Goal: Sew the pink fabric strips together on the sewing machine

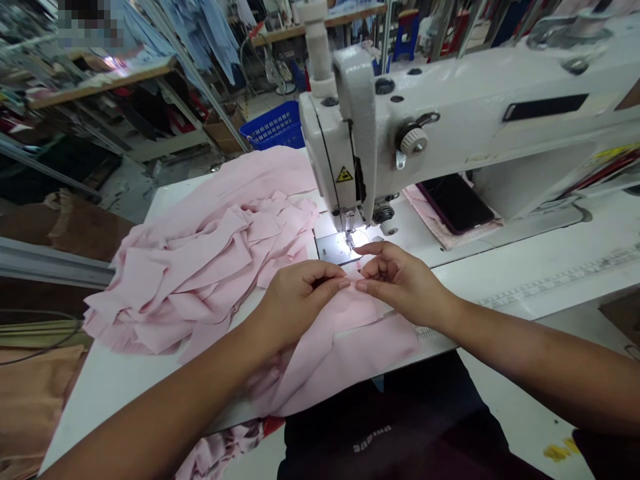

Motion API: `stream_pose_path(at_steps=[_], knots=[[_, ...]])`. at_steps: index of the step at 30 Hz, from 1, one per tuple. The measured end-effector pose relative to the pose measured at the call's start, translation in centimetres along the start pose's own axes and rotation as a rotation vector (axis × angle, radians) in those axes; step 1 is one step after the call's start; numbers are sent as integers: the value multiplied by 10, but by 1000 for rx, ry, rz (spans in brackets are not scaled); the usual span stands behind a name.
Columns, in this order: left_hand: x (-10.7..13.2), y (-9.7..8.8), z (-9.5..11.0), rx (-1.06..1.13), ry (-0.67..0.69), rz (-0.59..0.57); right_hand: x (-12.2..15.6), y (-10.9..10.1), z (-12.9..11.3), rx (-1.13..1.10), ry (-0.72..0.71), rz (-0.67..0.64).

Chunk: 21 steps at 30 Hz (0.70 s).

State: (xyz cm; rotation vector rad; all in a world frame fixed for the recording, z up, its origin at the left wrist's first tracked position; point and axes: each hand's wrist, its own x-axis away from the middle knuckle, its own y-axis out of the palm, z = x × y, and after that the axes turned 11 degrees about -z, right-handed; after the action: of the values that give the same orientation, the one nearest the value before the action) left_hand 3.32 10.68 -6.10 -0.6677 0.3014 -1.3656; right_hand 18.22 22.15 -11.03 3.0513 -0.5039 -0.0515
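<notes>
My left hand [300,293] pinches the edge of a pink fabric piece [345,327] between thumb and forefinger, just in front of the sewing machine [340,140]. Close beside it, my right hand [400,283] grips the same edge with its thumb and curled fingers, while its forefinger points toward the lit needle and presser foot [350,240]. The fabric drapes from my fingers over the front edge of the white table [530,287]. Left of the needle lies a heap of pink fabric pieces [215,267].
A dark phone [455,203] rests on folded pink cloth under the machine arm. Behind the table stands a blue plastic basket [275,127]. A ruler strip [550,283] runs along the table's front. Cardboard boxes [75,227] and a metal post [50,260] are at the left.
</notes>
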Motion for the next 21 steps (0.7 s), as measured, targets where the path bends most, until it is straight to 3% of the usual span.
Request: stream_pose_path(at_steps=[13,17,21], knots=[[5,1,-5,48,1,37,3,6,0,75,-114,50],[9,-18,6,-58,2,36,3,13,-12,11,-147,41],[-4,-42,16,-192,-42,-134,-5,17,-18,-131,-55,44]])
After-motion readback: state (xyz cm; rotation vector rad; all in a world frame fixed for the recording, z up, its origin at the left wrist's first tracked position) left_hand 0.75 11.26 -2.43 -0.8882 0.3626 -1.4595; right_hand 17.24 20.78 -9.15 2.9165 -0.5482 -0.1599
